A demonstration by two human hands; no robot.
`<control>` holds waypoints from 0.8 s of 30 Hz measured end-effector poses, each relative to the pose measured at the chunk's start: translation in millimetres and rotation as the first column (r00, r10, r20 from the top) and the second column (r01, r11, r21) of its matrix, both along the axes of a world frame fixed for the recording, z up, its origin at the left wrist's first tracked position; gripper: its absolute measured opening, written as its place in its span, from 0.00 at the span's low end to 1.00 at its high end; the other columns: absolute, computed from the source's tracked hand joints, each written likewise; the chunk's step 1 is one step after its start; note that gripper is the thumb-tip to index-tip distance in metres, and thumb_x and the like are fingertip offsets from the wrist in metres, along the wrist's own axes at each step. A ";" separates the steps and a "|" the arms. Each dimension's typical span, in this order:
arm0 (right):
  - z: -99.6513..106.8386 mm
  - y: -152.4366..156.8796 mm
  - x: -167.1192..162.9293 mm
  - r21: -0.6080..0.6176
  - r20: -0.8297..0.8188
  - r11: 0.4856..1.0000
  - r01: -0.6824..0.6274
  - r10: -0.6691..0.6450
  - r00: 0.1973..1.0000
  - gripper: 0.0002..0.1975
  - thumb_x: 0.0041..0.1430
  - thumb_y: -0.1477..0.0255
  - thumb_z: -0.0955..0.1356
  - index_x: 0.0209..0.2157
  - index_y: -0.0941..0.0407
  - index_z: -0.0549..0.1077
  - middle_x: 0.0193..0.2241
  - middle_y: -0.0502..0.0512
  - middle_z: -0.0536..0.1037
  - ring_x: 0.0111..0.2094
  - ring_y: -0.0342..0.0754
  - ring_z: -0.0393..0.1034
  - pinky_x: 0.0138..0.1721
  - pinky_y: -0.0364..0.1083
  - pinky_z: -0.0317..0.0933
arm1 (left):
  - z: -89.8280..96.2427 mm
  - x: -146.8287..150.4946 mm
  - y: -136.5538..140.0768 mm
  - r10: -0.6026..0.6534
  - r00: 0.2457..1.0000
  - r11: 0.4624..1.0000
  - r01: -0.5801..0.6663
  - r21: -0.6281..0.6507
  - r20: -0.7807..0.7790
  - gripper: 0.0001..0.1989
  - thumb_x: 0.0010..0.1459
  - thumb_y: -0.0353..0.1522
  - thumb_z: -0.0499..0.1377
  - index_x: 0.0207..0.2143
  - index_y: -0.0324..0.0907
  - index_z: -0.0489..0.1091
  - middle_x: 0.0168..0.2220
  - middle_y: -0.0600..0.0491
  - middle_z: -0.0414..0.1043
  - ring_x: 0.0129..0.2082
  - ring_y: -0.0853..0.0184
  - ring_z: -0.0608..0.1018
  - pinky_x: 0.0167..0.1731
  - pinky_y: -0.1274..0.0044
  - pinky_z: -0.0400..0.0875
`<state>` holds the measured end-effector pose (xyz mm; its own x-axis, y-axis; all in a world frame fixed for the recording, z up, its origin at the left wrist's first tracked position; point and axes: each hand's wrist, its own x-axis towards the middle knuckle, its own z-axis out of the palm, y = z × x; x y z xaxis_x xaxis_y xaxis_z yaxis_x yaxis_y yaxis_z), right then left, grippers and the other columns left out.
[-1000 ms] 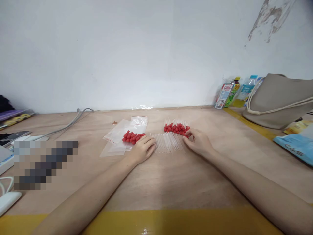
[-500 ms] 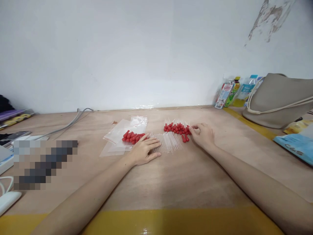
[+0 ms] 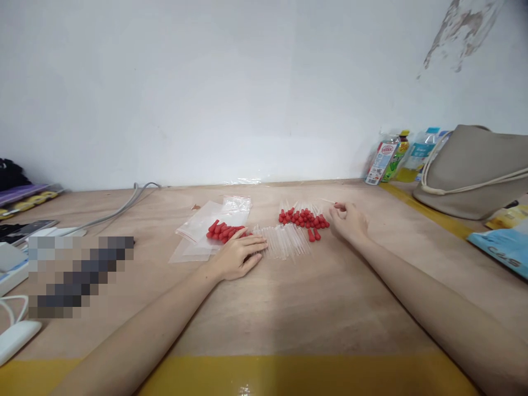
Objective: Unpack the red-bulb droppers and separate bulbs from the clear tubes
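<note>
My right hand [image 3: 352,221] pinches a dropper [image 3: 337,205] by its red bulb, its thin clear tube pointing left. Just left of that hand is a heap of red-bulbed droppers [image 3: 305,218], clear tubes toward the wall. Two red bulbs [image 3: 314,235] lie in front of this heap. My left hand [image 3: 239,256] rests flat with fingers stretched over the left end of a pile of clear tubes [image 3: 289,242]. Beside its fingers, loose red rubber bulbs [image 3: 223,231] sit on clear plastic bags [image 3: 198,223]; the hand partly hides some bulbs.
Drink bottles [image 3: 418,154], a carton [image 3: 381,162] and a grey-beige bag [image 3: 474,165] stand at the back right, with a blue packet [image 3: 503,247] in front. At left are a phone [image 3: 31,232], a grey cable [image 3: 119,208] and a white device [image 3: 18,342].
My right hand has lifted a dropper up and to the right, away from the heap. My left hand has shifted slightly left, still resting on the tubes.
</note>
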<state>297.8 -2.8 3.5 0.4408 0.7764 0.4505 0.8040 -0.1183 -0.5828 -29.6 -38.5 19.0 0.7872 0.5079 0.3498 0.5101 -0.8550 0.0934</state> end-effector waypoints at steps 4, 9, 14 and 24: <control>1.3 23.3 20.7 -0.138 -0.008 0.990 0.021 -0.022 1.000 0.18 0.54 0.67 0.60 0.47 0.56 0.67 0.48 0.61 0.67 0.48 0.53 0.61 0.46 0.51 0.55 | 1.5 -0.5 -1.3 0.006 1.000 1.000 -0.006 0.009 0.026 0.16 0.59 0.33 0.49 0.49 0.45 0.65 0.49 0.50 0.68 0.52 0.64 0.67 0.56 0.60 0.49; 4.3 47.8 16.2 -0.284 -0.037 0.958 -0.041 0.031 0.999 0.18 0.50 0.59 0.62 0.38 0.54 0.73 0.37 0.57 0.75 0.40 0.52 0.68 0.40 0.48 0.59 | 2.4 0.1 -2.0 0.010 0.999 1.000 -0.011 0.022 0.044 0.16 0.60 0.34 0.48 0.49 0.45 0.66 0.49 0.50 0.68 0.52 0.64 0.67 0.56 0.61 0.51; 6.8 63.7 1.5 -0.442 -0.047 0.897 0.022 -0.048 0.998 0.23 0.41 0.52 0.66 0.28 0.58 0.74 0.31 0.64 0.75 0.38 0.60 0.68 0.38 0.56 0.58 | 1.2 -0.5 -1.3 0.012 0.999 1.000 -0.013 0.026 0.046 0.15 0.60 0.34 0.49 0.48 0.45 0.66 0.49 0.50 0.68 0.52 0.64 0.67 0.56 0.62 0.51; 12.0 64.4 -6.9 -0.470 -0.104 0.883 -0.008 -0.046 0.994 0.19 0.49 0.57 0.63 0.23 0.59 0.72 0.24 0.64 0.74 0.34 0.60 0.70 0.35 0.55 0.58 | 0.9 -0.4 -1.6 0.007 0.999 0.999 -0.008 0.036 0.041 0.14 0.60 0.33 0.49 0.47 0.45 0.67 0.48 0.51 0.68 0.51 0.65 0.67 0.55 0.63 0.52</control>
